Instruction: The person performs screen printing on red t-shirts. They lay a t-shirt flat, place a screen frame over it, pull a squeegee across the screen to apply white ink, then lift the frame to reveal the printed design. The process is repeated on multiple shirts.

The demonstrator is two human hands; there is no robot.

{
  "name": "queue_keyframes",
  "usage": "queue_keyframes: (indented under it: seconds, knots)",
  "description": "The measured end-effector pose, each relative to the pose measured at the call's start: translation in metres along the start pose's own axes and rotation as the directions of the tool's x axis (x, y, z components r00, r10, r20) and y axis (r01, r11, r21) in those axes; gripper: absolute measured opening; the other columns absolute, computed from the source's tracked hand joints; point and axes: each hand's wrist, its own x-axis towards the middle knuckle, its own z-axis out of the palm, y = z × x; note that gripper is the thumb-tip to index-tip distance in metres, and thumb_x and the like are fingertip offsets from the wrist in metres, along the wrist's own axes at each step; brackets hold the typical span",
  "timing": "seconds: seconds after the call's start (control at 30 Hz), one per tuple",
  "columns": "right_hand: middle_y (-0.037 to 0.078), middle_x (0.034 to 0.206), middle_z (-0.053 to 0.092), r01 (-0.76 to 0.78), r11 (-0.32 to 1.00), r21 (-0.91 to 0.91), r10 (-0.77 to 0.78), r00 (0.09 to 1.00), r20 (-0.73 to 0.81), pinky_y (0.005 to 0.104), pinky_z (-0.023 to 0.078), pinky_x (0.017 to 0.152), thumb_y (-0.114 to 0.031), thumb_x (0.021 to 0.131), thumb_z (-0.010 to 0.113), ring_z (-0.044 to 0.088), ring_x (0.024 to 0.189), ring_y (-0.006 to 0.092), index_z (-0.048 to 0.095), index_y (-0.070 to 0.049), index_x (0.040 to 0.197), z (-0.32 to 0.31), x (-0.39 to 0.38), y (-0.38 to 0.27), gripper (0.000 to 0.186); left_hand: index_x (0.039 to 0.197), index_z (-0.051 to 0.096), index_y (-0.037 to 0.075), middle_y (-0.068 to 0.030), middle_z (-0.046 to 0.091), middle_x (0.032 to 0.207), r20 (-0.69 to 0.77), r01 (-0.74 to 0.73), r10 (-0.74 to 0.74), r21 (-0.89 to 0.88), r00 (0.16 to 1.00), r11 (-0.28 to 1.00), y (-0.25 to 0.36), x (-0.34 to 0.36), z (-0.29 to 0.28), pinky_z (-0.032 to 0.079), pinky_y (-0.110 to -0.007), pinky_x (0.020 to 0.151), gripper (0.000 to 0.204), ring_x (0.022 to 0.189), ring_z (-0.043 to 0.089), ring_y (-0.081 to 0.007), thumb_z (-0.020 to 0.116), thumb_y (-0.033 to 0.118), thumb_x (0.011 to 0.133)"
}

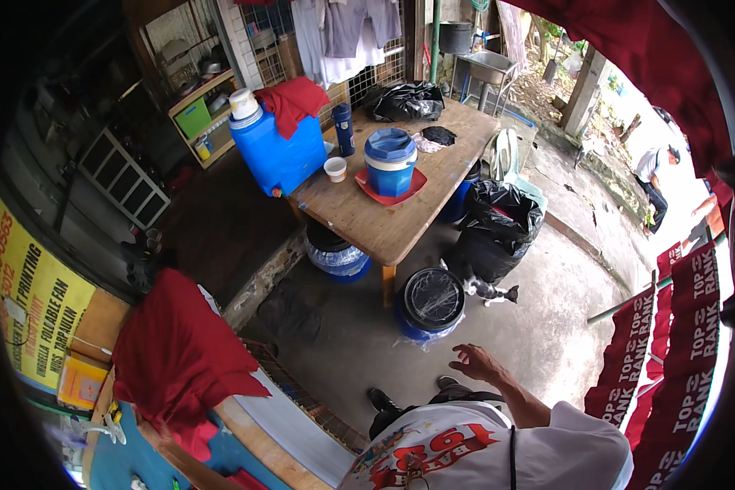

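My right hand (479, 365) hangs in the air over the concrete floor, its fingers apart and nothing in it. At the lower left, my left hand (149, 431) is beside a crumpled dark red cloth (175, 347). Its fingers are blurred and partly hidden, so their grip does not show. The cloth drapes over the edge of a blue-topped table (126, 465) and a white board (298, 445). Nearest to my right hand stands a blue drum with a black lid (433, 298), wrapped in clear plastic.
A wooden table (359, 216) holds a large blue water jug (278, 151), a smaller blue cooler (389, 163) on a red tray and a black bag. Beside a full black garbage bag (498, 224) is a black-and-white cat (490, 291). Red printed fabric (629, 351) hangs at right; a person (655, 175) sits beyond.
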Motion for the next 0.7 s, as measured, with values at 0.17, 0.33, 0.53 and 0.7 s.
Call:
queue_keyframes:
  seconds: [0.17, 0.33, 0.53, 0.7]
  knots:
    - [0.017, 0.121, 0.076, 0.217, 0.972, 0.089, -0.218, 0.976, 0.008, 0.0456, 0.06, 0.097, -0.043, 0.097, 0.082, 0.076, 0.108, 0.0323, 0.069, -0.006, 0.141, -0.037, 0.025, -0.041, 0.06, 0.107, 0.079, 0.0, -0.018, 0.078, 0.1, 0.07, -0.018, 0.027, -0.135, 0.997, 0.991, 0.035, -0.143, 0.014, 0.057, -0.048, 0.08, 0.042, 0.092, 0.074, -0.0338, 0.068, 0.039, 0.099]
    - [0.025, 0.139, 0.061, 0.698, 0.714, 0.052, -0.697, 0.716, -0.034, 0.0521, 0.055, 0.107, -0.048, 0.09, 0.088, 0.062, 0.126, 0.0437, 0.049, -0.005, 0.161, -0.088, 0.015, -0.111, 0.091, 0.104, 0.078, -0.001, -0.0177, 0.077, 0.096, 0.141, -0.081, 0.121, -0.266, 0.983, 0.961, 0.101, -0.368, -0.006, 0.055, -0.047, 0.075, 0.037, 0.086, 0.072, -0.0328, 0.068, 0.035, 0.099]
    - [0.028, 0.156, 0.055, 0.844, 0.152, 0.514, -0.984, 0.08, 0.16, 0.057, 0.044, 0.123, -0.05, 0.083, 0.093, 0.051, 0.146, 0.0465, 0.052, -0.002, 0.159, -0.104, -0.05, -0.137, 0.098, 0.101, 0.077, -0.001, -0.0173, 0.075, 0.092, 0.32, -0.13, 0.286, -0.432, 0.903, 0.893, 0.192, -0.577, -0.057, 0.053, -0.045, 0.068, 0.033, 0.08, 0.07, -0.0316, 0.069, 0.031, 0.1]
    - [0.026, 0.148, 0.065, 0.446, 0.312, 0.839, -0.896, -0.155, 0.415, 0.0509, 0.047, 0.119, -0.052, 0.095, 0.084, 0.059, 0.142, 0.0388, 0.063, 0.001, 0.15, -0.073, -0.116, -0.12, 0.078, 0.098, 0.076, -0.001, -0.017, 0.073, 0.088, 0.422, -0.069, 0.406, -0.619, 0.811, 0.782, 0.232, -0.635, -0.114, 0.051, -0.044, 0.063, 0.029, 0.074, 0.068, -0.0306, 0.07, 0.027, 0.1]
